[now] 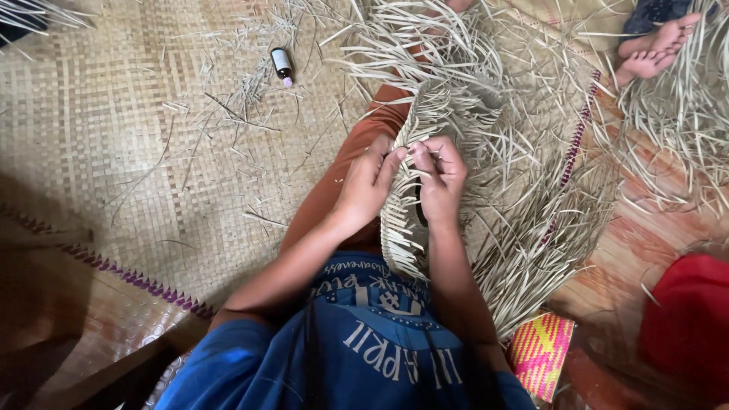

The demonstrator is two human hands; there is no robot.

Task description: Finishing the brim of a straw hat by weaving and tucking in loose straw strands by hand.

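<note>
**Two Hands on a Half-Woven Strip**

The woven straw strip (pixel 406 205) stood on edge over the person's lap, curving from the blue shirt (pixel 364 349) up toward a tangle of loose straw ends (pixel 456 68). Both hands met at its upper middle. The left hand (pixel 366 186) pressed against the strip's left face, its fingers pinching a pale strand at the edge. The right hand (pixel 440 178) was curled around strands on the right side, fingers clenched on them just beside the left fingertips, the two hands almost touching.

Under the strip ran an orange-brown trouser leg (pixel 334 182). The shirt carried a round printed emblem and pale lettering across the chest.

Loose straw (pixel 547 228) fanned out to the right across the floor. A broad woven mat (pixel 114 129) covered the ground to the left, edged with a purple zigzag border (pixel 137 282). On it, well apart from the hands, lay a small dark bottle (pixel 282 65) with a white label band and a pale cap.

At lower right sat a small woven pouch (pixel 541 353) in pink and yellow, and beside it a red cloth object (pixel 687 323). Another person's bare feet (pixel 657 45) rested at top right.
</note>
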